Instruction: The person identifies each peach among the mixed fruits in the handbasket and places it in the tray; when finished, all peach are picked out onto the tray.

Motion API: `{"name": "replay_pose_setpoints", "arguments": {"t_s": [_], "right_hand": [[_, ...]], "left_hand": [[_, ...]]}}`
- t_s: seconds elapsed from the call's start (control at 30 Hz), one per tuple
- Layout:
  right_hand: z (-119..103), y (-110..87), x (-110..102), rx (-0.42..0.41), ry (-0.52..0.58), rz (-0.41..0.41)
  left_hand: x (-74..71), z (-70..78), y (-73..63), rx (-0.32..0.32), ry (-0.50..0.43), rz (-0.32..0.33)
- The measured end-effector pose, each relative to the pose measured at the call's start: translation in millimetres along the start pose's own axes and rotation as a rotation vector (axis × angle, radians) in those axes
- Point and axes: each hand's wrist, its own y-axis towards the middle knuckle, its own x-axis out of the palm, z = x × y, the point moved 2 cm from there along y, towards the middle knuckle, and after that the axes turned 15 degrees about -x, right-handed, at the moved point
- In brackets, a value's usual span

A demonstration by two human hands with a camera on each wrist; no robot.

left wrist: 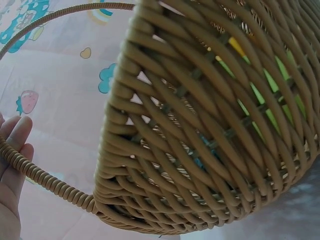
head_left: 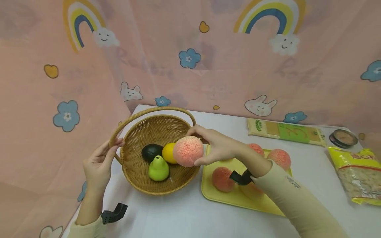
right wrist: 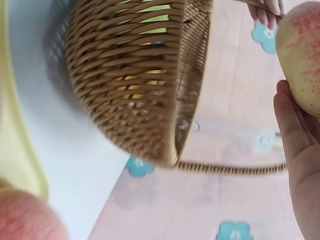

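Observation:
My left hand point(head_left: 99, 163) grips the left side of the handle point(head_left: 143, 113) of a brown wicker basket point(head_left: 134, 177). In the left wrist view its fingers point(left wrist: 19, 134) lie behind the handle. A pink peach point(head_left: 188, 151) is held by my right hand point(head_left: 218, 145) over the right part of the basket, above the rim. Inside the basket lie a dark avocado point(head_left: 151, 152), a green pear point(head_left: 158, 169) and a yellow fruit point(head_left: 168, 153), partly hidden by the peach. The right wrist view shows the peach point(right wrist: 302, 57) between thumb and fingers, near the handle.
A yellow tray point(head_left: 208, 188) with several peaches point(head_left: 223, 179) stands right of the basket, partly under my right forearm. Farther right are a noodle packet point(head_left: 285, 132), a round dark-rimmed container point(head_left: 343, 138) and a yellow food bag point(head_left: 358, 175). A patterned cloth point(head_left: 220, 72) hangs behind the white table.

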Motion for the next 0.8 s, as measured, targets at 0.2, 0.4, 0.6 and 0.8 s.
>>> {"name": "replay_pose_setpoints", "arguments": {"t_s": [0.2,0.4,0.6,0.8], "right_hand": [[-6.1,-59.4,-9.4,0.023,0.029,0.133],[-8.2,-132.9,-14.5,0.111,-0.037,0.239],[-10.9,-204.7,-17.6,0.319,-0.167,0.318],[-7.4,-262.4,-9.5,0.448,-0.216,0.409]], "left_hand": [[-2.2,2.1,-2.5,-0.001,-0.024,0.017],[-0.8,4.4,-2.5,0.024,-0.038,0.013],[3.5,3.9,-2.1,0.028,-0.047,0.004],[5.5,3.1,-0.7,0.034,-0.062,0.0]]}}
